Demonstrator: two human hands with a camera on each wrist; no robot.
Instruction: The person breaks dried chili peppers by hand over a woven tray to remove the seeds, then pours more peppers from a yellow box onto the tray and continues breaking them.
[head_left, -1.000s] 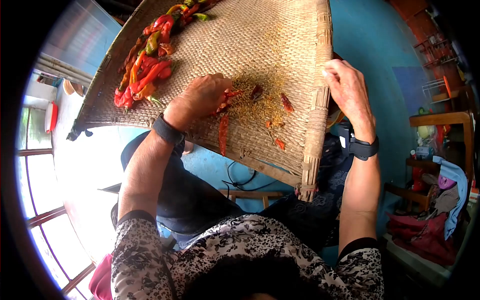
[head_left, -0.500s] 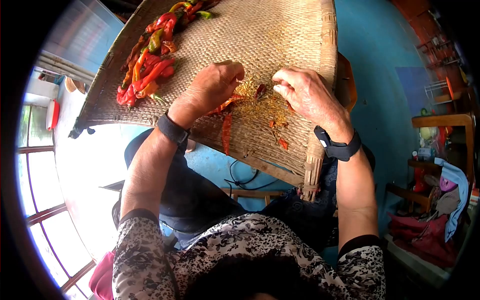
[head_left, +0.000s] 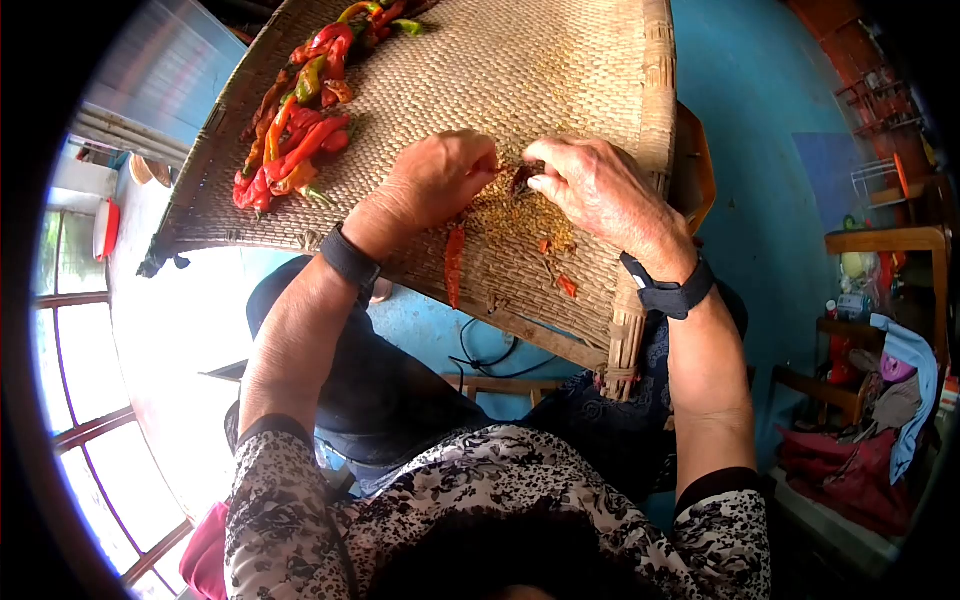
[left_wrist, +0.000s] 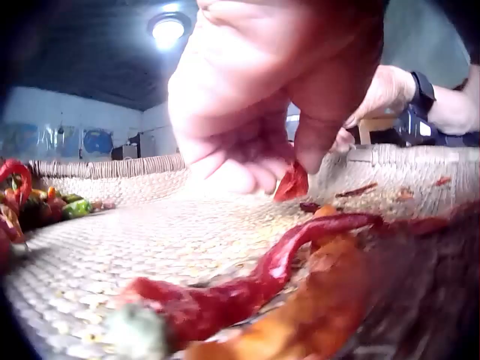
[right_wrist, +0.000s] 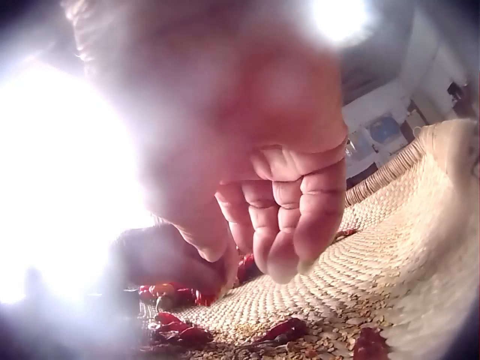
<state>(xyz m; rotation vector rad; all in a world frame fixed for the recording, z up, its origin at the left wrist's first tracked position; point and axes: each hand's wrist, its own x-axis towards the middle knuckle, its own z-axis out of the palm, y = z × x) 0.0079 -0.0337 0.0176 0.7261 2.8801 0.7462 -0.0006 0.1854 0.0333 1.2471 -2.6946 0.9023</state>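
My left hand (head_left: 435, 180) is low over a woven tray (head_left: 450, 90), its fingertips pinching a red piece of chili pepper (left_wrist: 291, 184). Facing it, my right hand (head_left: 605, 190) has thumb and forefinger apart, near a dark dried chili (head_left: 520, 180). Loose yellow seeds (head_left: 520, 222) lie scattered beneath both hands. A dried red chili strip (head_left: 455, 265) is by the tray's near edge. Under my left wrist, a long red chili (left_wrist: 225, 300) lies against an orange one (left_wrist: 307, 300). Small red scraps (head_left: 567, 286) sit below my right hand.
Red, orange and green peppers (head_left: 300, 140) are heaped along the tray's left side. A thick bound rim (head_left: 657, 90) runs down its right side, with an orange-brown object (head_left: 693, 165) just outside. A black cable (head_left: 485, 362) lies on the blue floor.
My right hand has left the tray's right rim and come inward over the seeds, close to my left hand. The left hand has shifted slightly right.
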